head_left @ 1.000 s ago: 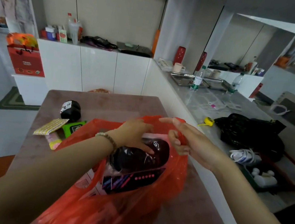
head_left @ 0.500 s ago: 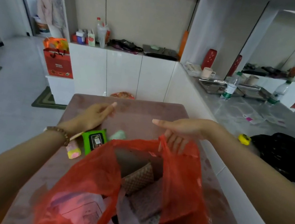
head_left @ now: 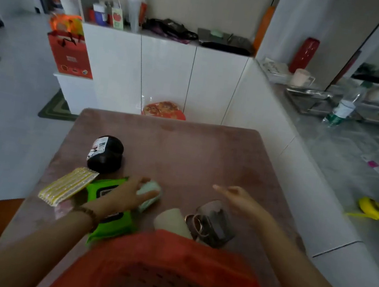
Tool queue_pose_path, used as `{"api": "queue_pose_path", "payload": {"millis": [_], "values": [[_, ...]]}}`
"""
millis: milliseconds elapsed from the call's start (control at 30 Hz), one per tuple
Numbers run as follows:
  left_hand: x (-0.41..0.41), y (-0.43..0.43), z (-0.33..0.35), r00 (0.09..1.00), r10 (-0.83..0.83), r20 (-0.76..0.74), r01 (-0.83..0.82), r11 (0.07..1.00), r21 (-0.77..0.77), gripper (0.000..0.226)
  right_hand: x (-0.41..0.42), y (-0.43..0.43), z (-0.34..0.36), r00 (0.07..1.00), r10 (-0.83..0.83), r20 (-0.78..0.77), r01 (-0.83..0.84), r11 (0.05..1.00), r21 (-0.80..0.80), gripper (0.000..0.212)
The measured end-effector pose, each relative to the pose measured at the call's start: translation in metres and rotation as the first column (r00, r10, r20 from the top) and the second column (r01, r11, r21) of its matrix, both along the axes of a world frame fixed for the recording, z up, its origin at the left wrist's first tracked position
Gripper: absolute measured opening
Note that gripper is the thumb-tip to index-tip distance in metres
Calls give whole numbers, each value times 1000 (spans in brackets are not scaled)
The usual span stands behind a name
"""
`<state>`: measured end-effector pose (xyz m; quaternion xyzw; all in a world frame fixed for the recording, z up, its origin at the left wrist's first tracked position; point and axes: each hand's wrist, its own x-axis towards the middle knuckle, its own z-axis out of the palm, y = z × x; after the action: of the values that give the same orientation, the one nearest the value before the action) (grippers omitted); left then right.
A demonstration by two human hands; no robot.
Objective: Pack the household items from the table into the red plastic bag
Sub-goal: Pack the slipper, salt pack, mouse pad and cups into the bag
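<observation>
1. Head cam: left hand [head_left: 127, 194], grip closing on the pale green pack [head_left: 150, 195] on the counter [head_left: 182, 149].
2. Right hand [head_left: 240, 199] hovers, grip wide, empty.
3. Red plastic bag [head_left: 166, 269] sits nearer than both.

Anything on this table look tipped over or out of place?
Yes: the clear container beside the red bag seems to lie on its side. The yellow packet overhangs the table's left edge.
</observation>
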<state>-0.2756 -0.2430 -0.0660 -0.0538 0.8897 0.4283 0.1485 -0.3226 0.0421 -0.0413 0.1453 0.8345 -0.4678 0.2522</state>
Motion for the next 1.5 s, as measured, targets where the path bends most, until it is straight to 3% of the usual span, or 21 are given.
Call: {"api": "queue_pose_path", "payload": {"millis": [133, 200, 267, 333, 400, 467, 567, 633, 733, 800, 933, 1033, 1100, 1167, 1200, 1300, 1400, 1500], "values": [[-11, 23, -29, 979, -189, 72, 193, 980, -57, 86, 3, 0, -44, 983, 106, 150, -122, 987, 102, 81], [-12, 37, -41, 917, -322, 236, 358, 924, -132, 83, 5, -2, -58, 978, 171, 117, -187, 972, 143, 75], [-12, 45, -50, 885, -338, 321, 395, 909, -133, 70, 6, -3, -70, 986, 145, 87, -158, 974, 163, 74], [-15, 48, -51, 900, -292, 325, 332, 940, -74, 50, 5, -2, -74, 996, 35, 87, -46, 991, 126, 70], [-17, 49, -48, 898, -245, 365, 262, 965, 2, 44, 1, 2, -68, 982, -154, 109, 164, 982, -92, 57], [-18, 49, -50, 893, -189, 408, 174, 982, 73, 45, 0, 6, -59, 931, -242, 273, 333, 870, -364, 50], [-19, 52, -52, 861, -96, 499, -40, 966, 255, 44, 5, 6, -56, 858, -186, 478, 430, 768, -474, 50], [-23, 54, -54, 841, -25, 540, -198, 915, 352, 55, 9, 4, -58, 848, -123, 515, 417, 756, -505, 56], [-29, 58, -58, 829, 47, 558, -329, 847, 417, 52, 13, -2, -57, 851, -45, 523, 421, 654, -628, 55], [-33, 60, -58, 857, 89, 507, -327, 855, 403, 48, 11, -8, -55, 858, -49, 511, 436, 594, -676, 58], [-40, 53, -35, 923, 88, 374, -274, 832, 481, 44, 3, -14, -34, 920, -75, 386, 372, 480, -794, 84], [-33, 41, 13, 970, 33, 243, -160, 837, 524, 34, 0, -10, 10, 959, -162, 233, 283, 477, -832, 105], [-18, 29, 53, 988, 7, 153, -86, 851, 519, 54, 10, -7, 51, 982, -176, 74, 156, 514, -844, 94], [11, 16, 97, 998, 50, 45, -66, 870, 489, 82, 31, -3, 93, 981, -172, -91, 17, 539, -842, 57], [32, 11, 117, 995, 92, -30, -67, 880, 471, 80, 45, -2, 112, 976, -170, -136, -24, 538, -843, 42], [114, 2, 166, 947, 164, -275, -31, 902, 431, 49, 84, 12, 151, 956, -195, -218, -83, 533, -842, 47], [204, 3, 185, 879, 116, -463, 38, 950, 311, 53, 126, 23, 171, 950, -188, -249, -123, 507, -853, 57], [273, 9, 178, 832, 26, -554, 50, 991, 122, 63, 167, 33, 178, 950, -168, -264, -168, 437, -884, 50]]}}
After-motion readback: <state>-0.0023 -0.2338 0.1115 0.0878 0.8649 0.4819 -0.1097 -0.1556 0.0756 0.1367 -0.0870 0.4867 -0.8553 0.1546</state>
